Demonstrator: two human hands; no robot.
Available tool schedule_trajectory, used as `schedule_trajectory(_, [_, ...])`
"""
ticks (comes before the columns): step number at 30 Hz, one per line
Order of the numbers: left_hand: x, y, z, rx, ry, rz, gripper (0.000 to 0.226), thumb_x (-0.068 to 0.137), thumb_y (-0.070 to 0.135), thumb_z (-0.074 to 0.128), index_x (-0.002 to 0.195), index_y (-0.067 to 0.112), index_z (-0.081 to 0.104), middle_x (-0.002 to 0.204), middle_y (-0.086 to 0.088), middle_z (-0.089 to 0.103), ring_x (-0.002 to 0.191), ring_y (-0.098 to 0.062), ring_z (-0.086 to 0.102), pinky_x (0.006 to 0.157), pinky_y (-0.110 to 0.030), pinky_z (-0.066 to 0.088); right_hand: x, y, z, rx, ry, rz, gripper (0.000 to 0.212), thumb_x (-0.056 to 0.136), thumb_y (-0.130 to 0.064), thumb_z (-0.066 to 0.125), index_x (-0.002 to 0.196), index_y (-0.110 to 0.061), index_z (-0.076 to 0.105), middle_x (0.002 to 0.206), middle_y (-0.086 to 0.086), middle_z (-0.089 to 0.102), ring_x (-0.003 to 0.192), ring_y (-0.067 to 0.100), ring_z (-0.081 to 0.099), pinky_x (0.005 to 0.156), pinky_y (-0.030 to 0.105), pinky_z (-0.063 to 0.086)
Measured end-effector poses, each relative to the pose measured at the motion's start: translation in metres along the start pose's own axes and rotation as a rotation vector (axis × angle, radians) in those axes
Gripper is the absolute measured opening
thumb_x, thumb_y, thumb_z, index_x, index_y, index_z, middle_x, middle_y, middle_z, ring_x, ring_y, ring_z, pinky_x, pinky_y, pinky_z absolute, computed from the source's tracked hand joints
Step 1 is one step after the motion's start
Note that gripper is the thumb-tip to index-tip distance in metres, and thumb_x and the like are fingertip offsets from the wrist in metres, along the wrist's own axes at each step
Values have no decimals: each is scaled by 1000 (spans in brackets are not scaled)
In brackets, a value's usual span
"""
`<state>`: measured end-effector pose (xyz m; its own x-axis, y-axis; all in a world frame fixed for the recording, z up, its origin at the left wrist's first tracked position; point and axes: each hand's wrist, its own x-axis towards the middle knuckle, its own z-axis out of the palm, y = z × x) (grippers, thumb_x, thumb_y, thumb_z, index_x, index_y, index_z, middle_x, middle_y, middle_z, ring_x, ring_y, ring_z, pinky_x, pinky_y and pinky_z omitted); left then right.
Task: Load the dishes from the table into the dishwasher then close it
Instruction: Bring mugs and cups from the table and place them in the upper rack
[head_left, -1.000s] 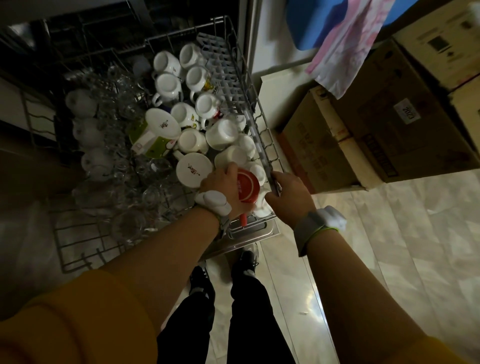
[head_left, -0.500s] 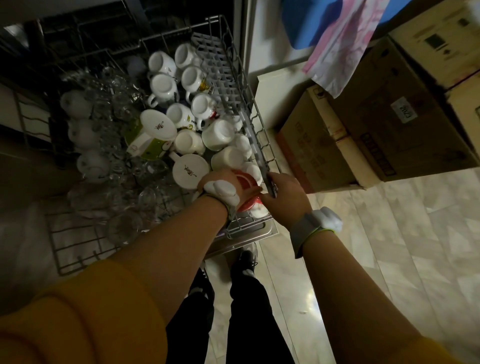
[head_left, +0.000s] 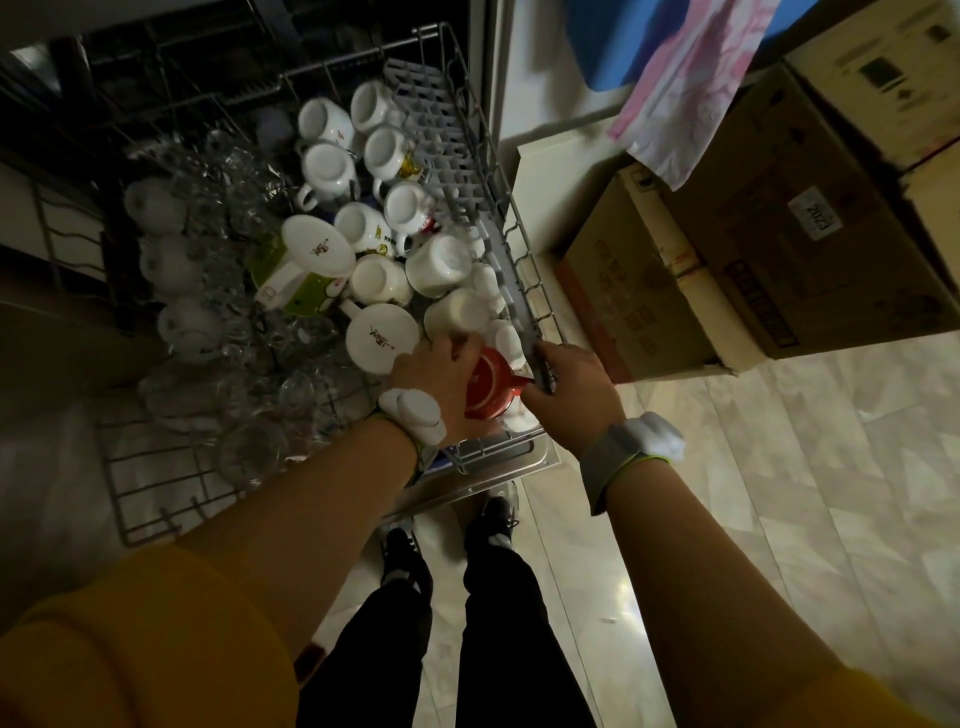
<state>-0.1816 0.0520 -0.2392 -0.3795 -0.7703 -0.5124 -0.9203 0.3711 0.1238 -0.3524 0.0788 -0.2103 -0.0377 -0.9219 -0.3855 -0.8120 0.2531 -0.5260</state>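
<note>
red mug (head_left: 488, 385): under my left hand (head_left: 434, 376), fingers curled over it, at upper rack's (head_left: 524, 260) near-right corner.
right hand (head_left: 569, 384): gripping rack's fold-down shelf (head_left: 540, 358), just right of mug.

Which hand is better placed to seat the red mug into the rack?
Left. The left hand already grips the red mug over the rack's near right corner, while the right hand holds the rack's side rail.
</note>
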Motion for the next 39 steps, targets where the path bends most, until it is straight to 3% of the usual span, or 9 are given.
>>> schedule_trajectory(6, [19, -10, -3, -10, -24, 248, 104, 67, 49, 80, 148, 34, 17, 137, -11, 33, 121, -33, 45, 92, -44, 51, -2, 0, 0, 9, -10, 8, 39, 85, -23, 62, 123, -13, 61, 107, 10, 64, 107, 27, 50, 88, 30, 38])
schedule_trajectory(12, [23, -9, -15, 179, 9, 489, 65, 87, 33, 60, 145, 38, 32, 152, -8, 21, 137, -33, 21, 101, -45, 45, -2, -1, 0, 21, -17, -1, 39, 86, -22, 62, 124, -13, 61, 106, 10, 64, 108, 26, 49, 89, 29, 36])
schedule_trajectory(18, [39, -13, -16, 299, 34, 793, 61, 74, 16, 78, 131, 20, 56, 142, -20, 44, 133, -49, 35, 103, -57, 40, -1, 2, 2, 18, -26, -11, 37, 86, -26, 63, 123, -17, 62, 103, 7, 64, 106, 24, 50, 84, 24, 32])
schedule_trajectory(20, [42, -16, -12, 397, -59, 761, 66, 88, 23, 63, 147, 26, 34, 157, -14, 21, 145, -41, 8, 117, -52, 18, -1, 2, 3, 14, -21, -14, 37, 87, -29, 63, 122, -18, 62, 104, 6, 64, 107, 24, 49, 85, 25, 32])
schedule_trajectory(22, [37, -18, -8, 317, -71, 709, 73, 82, 30, 66, 147, 28, 33, 158, -8, 20, 147, -36, 2, 118, -51, 12, -2, 1, 2, -4, -20, -9, 38, 86, -28, 63, 123, -17, 61, 105, 7, 64, 108, 25, 48, 88, 26, 33])
schedule_trajectory(26, [20, -18, 2, 23, 145, 685, 56, 67, 27, 73, 121, 18, 62, 140, -13, 48, 138, -39, 33, 110, -53, 31, -1, 1, 10, -27, 2, -11, 40, 86, -42, 59, 120, -20, 61, 102, 4, 65, 106, 24, 51, 95, 30, 36])
schedule_trajectory(29, [4, -12, 15, -198, 315, 485, 53, 70, 28, 77, 118, 12, 60, 128, -14, 52, 119, -32, 50, 98, -45, 46, 2, 4, 19, -48, -24, 17, 62, 83, -64, 33, 127, -28, 56, 122, 0, 61, 126, 29, 43, 103, 46, 38])
schedule_trajectory(31, [-6, -13, 29, -305, 410, 276, 62, 65, 36, 82, 114, 12, 52, 121, -14, 53, 108, -32, 54, 88, -44, 51, 2, 5, 21, -96, -37, 57, 56, 90, -60, 32, 134, -31, 52, 139, -1, 51, 138, 28, 29, 111, 51, 27])
schedule_trajectory(39, [-14, -28, 48, -308, 378, 117, 68, 64, 44, 78, 114, 15, 44, 118, -17, 54, 105, -36, 55, 88, -46, 47, 3, -14, 41, -265, 47, 147, 36, 92, -45, 52, 126, -37, 58, 153, 2, 34, 146, 32, 12, 116, 56, 11])
